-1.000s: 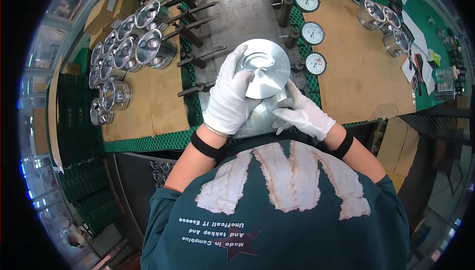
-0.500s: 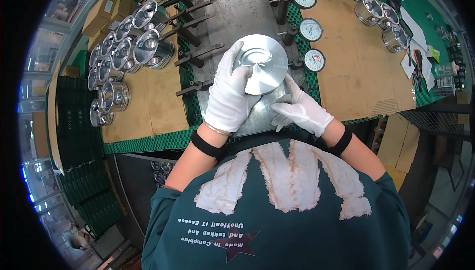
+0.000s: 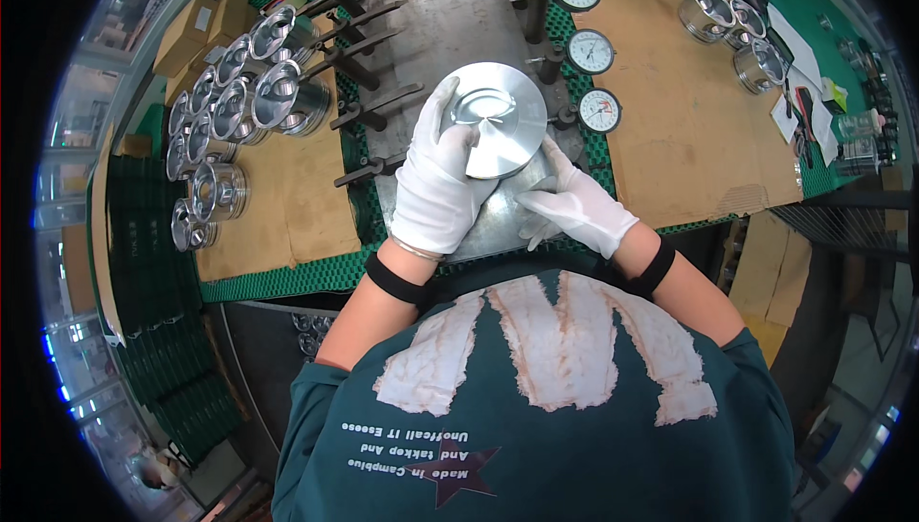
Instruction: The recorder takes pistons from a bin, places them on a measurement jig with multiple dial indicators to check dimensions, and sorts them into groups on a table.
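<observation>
A shiny metal piston is held with its round, machined crown facing up, above a grey metal plate. My left hand, in a white glove, is closed around the piston's left side, its thumb on the crown's edge. The fingers beneath the piston are hidden. At the lower right rim my gloved right hand has its fingers apart, the index fingertip at or against the piston's edge. Its thumb points left over the plate. Whether the right hand bears any of the piston's weight does not show.
Dial gauges on black posts line the plate's right side; black posts with pointed arms line its left. Several pistons stand on cardboard at the left, with more pistons on the right cardboard. Green matting edges the bench.
The whole view has shifted slightly, moving the bench a little left in the picture. My hands keep nearly the same hold and pose around the piston.
</observation>
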A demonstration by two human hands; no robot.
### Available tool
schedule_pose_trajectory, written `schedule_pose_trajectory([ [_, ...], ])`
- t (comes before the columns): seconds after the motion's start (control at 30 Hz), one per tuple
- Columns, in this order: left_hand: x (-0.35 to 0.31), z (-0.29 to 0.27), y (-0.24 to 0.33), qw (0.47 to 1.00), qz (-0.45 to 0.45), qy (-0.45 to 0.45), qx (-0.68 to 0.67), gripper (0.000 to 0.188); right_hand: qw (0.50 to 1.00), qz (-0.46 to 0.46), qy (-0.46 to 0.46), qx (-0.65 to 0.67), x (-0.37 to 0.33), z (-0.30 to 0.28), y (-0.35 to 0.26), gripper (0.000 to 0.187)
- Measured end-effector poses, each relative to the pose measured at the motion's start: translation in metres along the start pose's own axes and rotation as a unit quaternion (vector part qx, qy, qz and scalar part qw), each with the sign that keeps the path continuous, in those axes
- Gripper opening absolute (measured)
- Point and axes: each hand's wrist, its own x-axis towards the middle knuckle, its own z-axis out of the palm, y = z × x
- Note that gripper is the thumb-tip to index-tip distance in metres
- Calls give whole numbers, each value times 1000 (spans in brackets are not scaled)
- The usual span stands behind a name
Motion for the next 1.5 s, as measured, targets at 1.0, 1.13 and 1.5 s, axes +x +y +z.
schedule_pose_trajectory([
  [1.0,-112,-83,96,823,-509,160,-193,21,941,-28,300,152,152,-380,22,18],
  [1.13,-128,-103,82,832,-532,101,-126,21,923,11,312,227,191,-435,46,21],
  [1.5,-127,-202,-145,743,-512,-8,432,78,945,-101,213,226,40,-378,105,45],
])
